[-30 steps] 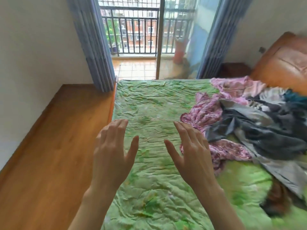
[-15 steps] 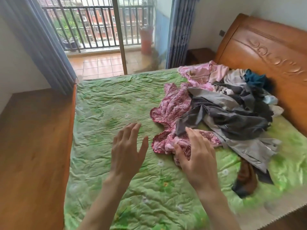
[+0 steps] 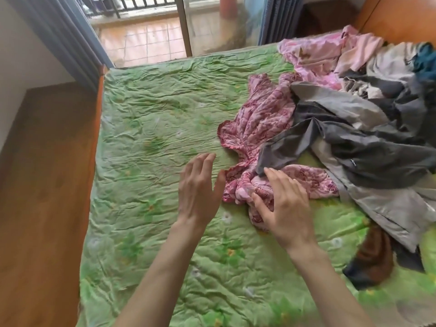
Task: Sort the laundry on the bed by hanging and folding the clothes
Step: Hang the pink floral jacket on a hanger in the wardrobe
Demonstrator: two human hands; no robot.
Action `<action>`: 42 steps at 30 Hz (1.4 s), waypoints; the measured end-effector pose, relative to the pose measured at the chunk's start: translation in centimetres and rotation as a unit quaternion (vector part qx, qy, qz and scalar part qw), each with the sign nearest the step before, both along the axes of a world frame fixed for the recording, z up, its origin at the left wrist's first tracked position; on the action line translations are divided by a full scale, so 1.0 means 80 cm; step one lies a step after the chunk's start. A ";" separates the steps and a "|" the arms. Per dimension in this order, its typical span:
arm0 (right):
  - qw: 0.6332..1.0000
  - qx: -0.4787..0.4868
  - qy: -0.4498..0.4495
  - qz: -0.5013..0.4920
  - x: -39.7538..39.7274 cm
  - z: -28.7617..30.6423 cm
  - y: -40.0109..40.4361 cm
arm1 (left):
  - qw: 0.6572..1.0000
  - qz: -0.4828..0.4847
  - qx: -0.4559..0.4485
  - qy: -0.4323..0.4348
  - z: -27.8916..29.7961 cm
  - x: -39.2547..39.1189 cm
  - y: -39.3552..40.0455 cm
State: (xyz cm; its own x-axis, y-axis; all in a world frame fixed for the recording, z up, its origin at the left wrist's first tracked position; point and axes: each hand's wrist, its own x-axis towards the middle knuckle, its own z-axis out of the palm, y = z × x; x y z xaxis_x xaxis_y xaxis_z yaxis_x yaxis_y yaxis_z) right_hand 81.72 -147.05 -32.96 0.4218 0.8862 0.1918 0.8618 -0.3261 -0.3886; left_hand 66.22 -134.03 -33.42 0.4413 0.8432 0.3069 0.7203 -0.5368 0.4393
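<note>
Two bare hands reach out over a bed (image 3: 153, 128) covered with a wrinkled green floral quilt. The left hand (image 3: 198, 192) hovers over bare quilt with its fingers straight and close together, thumb spread toward the clothes, holding nothing; its thumb tip lies just beside the edge of a crumpled pink-and-maroon floral garment (image 3: 259, 119). The right hand (image 3: 285, 204) lies over the near end of that same garment, fingers fairly straight and slightly spread, its thumb against a bunched fold; whether it rests on the cloth or only hangs just above it cannot be told, and nothing is gripped. The floral garment sprawls from the middle of the bed toward the person, and its far side is tucked under a dark grey garment (image 3: 349, 147) whose sleeve end falls just beyond the right fingertips. Behind and to the right, the rest of the laundry lies in one tangled heap near the wooden headboard (image 3: 405, 17): a pale pink piece (image 3: 320, 53) at the far edge, light grey cloth (image 3: 401, 208) spilling toward the near right, a teal item (image 3: 427, 62) at the frame's edge, and a brown piece (image 3: 375, 258) lying low on the quilt. To the left of the bed is a wooden floor (image 3: 40, 185), and past its far edge a blue-grey curtain (image 3: 61, 36) frames a glass door onto a tiled balcony (image 3: 146, 41).
</note>
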 end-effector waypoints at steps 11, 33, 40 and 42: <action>0.996 -0.082 0.013 0.027 0.014 -0.175 0.095 | 0.996 -0.040 -0.055 0.049 -0.178 0.032 0.092; 0.912 -0.390 -0.124 0.008 0.007 -0.464 0.238 | 0.973 -0.105 -0.114 0.172 -0.379 -0.008 0.124; 0.973 -0.221 0.044 -0.050 0.016 -0.398 0.204 | 0.969 -0.113 -0.113 0.189 -0.343 -0.027 0.117; 0.976 -0.141 0.139 -0.085 0.004 -0.368 0.186 | 0.969 -0.117 -0.118 0.186 -0.328 -0.021 0.112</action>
